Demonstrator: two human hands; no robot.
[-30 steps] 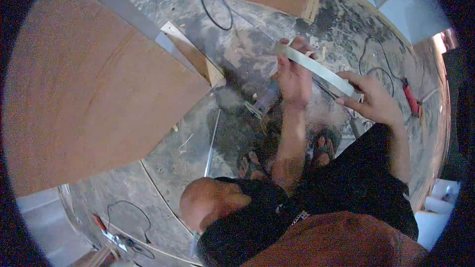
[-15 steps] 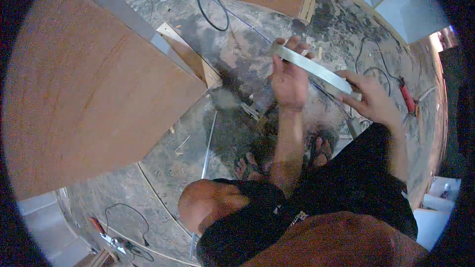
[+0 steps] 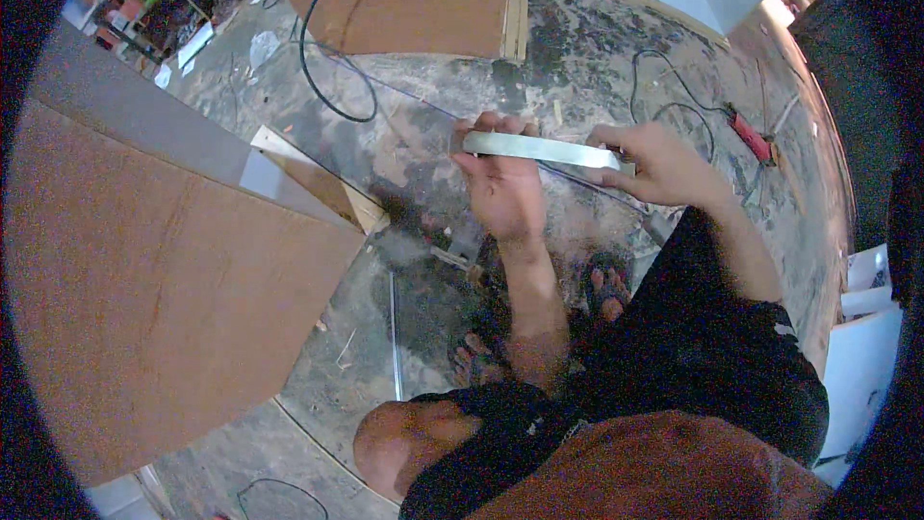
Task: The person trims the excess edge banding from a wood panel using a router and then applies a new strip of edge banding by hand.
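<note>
The flat metal strip (image 3: 541, 148) sits level between your 2 hands, above a clear glass sheet (image 3: 404, 260) that lies over the stained concrete floor (image 3: 577, 29). Your left hand (image 3: 500, 183) closes its fingers over the strip's left end; your right hand (image 3: 664, 166) pinches the right end. Your sandalled feet show through the glass below the strip. To your left, a large brown board (image 3: 154, 299) leans near the glass edge. Farther out, a black cable (image 3: 318, 67) loops on the floor, and a red tool (image 3: 751, 140) lies well apart on the right.
</note>
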